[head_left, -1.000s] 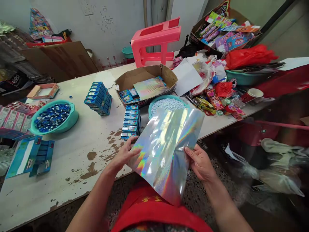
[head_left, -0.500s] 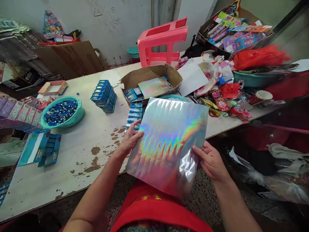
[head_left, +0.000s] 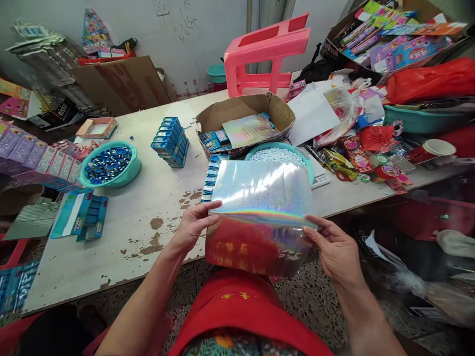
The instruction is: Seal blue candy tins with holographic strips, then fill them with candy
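Observation:
A shiny holographic sheet (head_left: 260, 193) is held over the table's front edge, its lower part bent down and reflecting red. My left hand (head_left: 193, 225) pinches its left edge between thumb and fingers. At the right edge, my right hand (head_left: 330, 242) grips it the same way. Just beyond the sheet's left side stands a row of small blue boxes (head_left: 211, 178), partly covered by it. Behind its top edge is a turquoise basin of white pellets (head_left: 276, 154), also partly hidden. A similar holographic sheet (head_left: 248, 131) lies in the open cardboard box (head_left: 208, 116) with several small blue boxes.
A turquoise bowl of blue glossy pieces (head_left: 109, 165) and stacked blue boxes (head_left: 170, 141) stand on the left of the table (head_left: 126, 222). Behind is a pink stool (head_left: 267, 52). Packets and plastic bags (head_left: 352, 148) clutter the right side.
The sheet has tilted flatter, its lower part now bending downward, and more of the basin behind it shows. Both hands keep their hold. The camera view has shifted slightly left.

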The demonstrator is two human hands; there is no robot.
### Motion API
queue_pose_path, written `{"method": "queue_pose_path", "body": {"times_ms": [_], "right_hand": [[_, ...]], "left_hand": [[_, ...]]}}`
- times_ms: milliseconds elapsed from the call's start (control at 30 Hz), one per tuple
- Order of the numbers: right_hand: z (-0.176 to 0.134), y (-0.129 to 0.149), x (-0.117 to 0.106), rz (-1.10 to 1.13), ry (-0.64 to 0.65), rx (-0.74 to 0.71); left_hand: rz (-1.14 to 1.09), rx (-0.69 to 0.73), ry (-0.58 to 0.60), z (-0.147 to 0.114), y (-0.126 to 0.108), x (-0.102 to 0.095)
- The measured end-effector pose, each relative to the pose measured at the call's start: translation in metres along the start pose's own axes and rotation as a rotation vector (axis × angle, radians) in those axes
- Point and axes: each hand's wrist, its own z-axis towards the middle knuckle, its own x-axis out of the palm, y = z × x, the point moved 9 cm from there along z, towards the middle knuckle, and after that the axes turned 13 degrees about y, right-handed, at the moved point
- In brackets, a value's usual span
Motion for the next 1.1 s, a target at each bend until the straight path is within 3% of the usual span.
{"method": "queue_pose_path", "body": {"times_ms": [133, 333, 400, 533, 633, 700, 733, 833, 900, 1000, 1100], "right_hand": [[-0.001, -0.006, 0.002, 0.002, -0.011, 0.048], [-0.006, 0.002, 0.028, -0.181, 0.212, 0.166], [-0.005, 0.008, 0.032, -0.301, 0.244, 0.119], [0.000, 0.010, 0.041, -0.563, 0.347, 0.016], [0.002, 0.030, 0.046, -0.848, 0.237, -0.147], [-0.006, 0.052, 0.073, -0.939, 0.239, -0.317], [-0.013, 0.061, 0.097, -0.939, 0.326, -0.412], [-0.051, 0.077, 0.181, -0.855, 0.748, -0.669], [-0.074, 0.081, 0.216, -0.803, 0.871, -0.783], [-0.088, 0.079, 0.238, -0.771, 0.860, -0.851], [-0.092, 0.071, 0.244, -0.768, 0.892, -0.862]], "left_hand": [[0.075, 0.009, -0.109, -0.016, -0.002, -0.012], [0.617, 0.216, -0.089, -0.045, -0.039, -0.003], [0.781, 0.296, -0.111, -0.055, -0.049, 0.002], [1.018, 0.363, -0.261, -0.076, -0.060, 0.002], [1.112, 0.432, -0.264, -0.088, -0.066, 0.013], [1.205, 0.518, -0.185, -0.095, -0.071, 0.033], [1.264, 0.568, -0.144, -0.099, -0.074, 0.045], [1.401, 0.697, -0.078, -0.112, -0.083, 0.078], [1.421, 0.705, -0.055, -0.115, -0.086, 0.087], [1.387, 0.624, -0.049, -0.118, -0.086, 0.078], [1.371, 0.557, -0.101, -0.129, -0.084, 0.058]]}}
